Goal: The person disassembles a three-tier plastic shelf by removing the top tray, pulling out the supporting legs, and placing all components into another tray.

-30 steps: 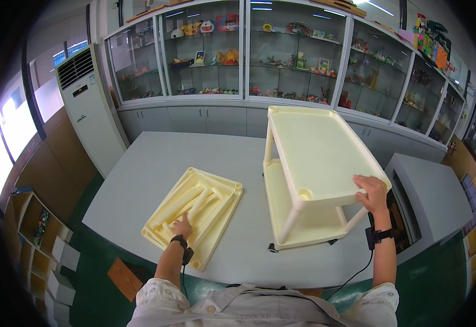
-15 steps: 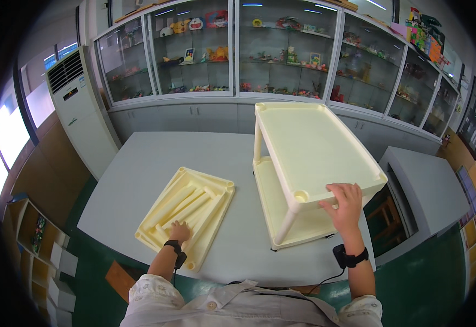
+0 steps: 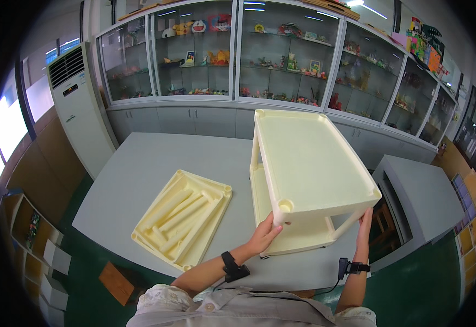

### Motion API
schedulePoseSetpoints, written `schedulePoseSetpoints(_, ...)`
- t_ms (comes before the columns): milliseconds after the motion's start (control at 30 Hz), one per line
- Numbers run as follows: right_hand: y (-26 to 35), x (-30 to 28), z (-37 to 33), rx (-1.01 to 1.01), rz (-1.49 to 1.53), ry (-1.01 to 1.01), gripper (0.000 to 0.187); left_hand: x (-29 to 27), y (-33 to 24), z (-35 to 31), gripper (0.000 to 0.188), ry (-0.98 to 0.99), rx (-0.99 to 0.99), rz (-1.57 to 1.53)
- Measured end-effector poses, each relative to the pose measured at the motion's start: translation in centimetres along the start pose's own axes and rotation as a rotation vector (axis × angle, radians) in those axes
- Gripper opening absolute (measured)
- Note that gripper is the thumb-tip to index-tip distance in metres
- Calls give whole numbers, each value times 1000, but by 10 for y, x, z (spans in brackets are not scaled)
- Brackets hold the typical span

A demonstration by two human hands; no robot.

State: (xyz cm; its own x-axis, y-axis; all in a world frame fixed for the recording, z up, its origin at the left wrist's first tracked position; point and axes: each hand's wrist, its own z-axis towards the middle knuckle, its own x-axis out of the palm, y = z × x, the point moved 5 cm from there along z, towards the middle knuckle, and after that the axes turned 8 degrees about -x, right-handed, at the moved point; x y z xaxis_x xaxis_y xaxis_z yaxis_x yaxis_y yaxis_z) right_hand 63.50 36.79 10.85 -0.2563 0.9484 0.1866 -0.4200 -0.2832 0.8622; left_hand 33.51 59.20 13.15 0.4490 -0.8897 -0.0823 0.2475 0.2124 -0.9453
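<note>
A cream two-tier plastic shelf (image 3: pixel 319 163) stands upright at the right of the grey table, joined by round posts. My left hand (image 3: pixel 264 237) is closed around its near left post, just below the top tier's corner. At the near right corner my right hand (image 3: pixel 365 219) holds the shelf just under the top tier; its fingers are partly hidden. To the left lies a cream plastic tray (image 3: pixel 194 256) with a raised rim and corner sockets. Several loose cream tubes (image 3: pixel 182 213) rest inside it, apart from both hands.
The grey table (image 3: pixel 134 163) carries the shelf and tray. Glass display cabinets (image 3: pixel 194 71) with toys line the back. A tall air conditioner (image 3: pixel 82 109) stands at the left. A grey desk (image 3: pixel 423 191) is at the right, and a brown wooden stool (image 3: pixel 117 282) sits by the near left edge.
My left hand has left the tubes in the tray and taken hold of the shelf's near left post. My right hand has moved from the top's front edge to the near right corner.
</note>
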Motion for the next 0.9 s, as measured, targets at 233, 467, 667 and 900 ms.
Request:
schedulePoseSetpoints(233, -2, -26, -40, 115, 373, 469, 59, -38, -6, -43, 41, -371, -25, -167)
schedulePoseSetpoints(467, 46, -3, -104, 354, 620, 214, 44, -64, -32, -90, 69, -368, 95, 25)
schedulePoseSetpoints(667, 53, -2, -122, 299, 440, 211, 43, -66, -45, -92, 76, -516, 68, 30)
schedulePoseSetpoints(900, 72, 31, -117, -32, 412, 262, 72, -75, -38, -70, 79, -552, 58, -146)
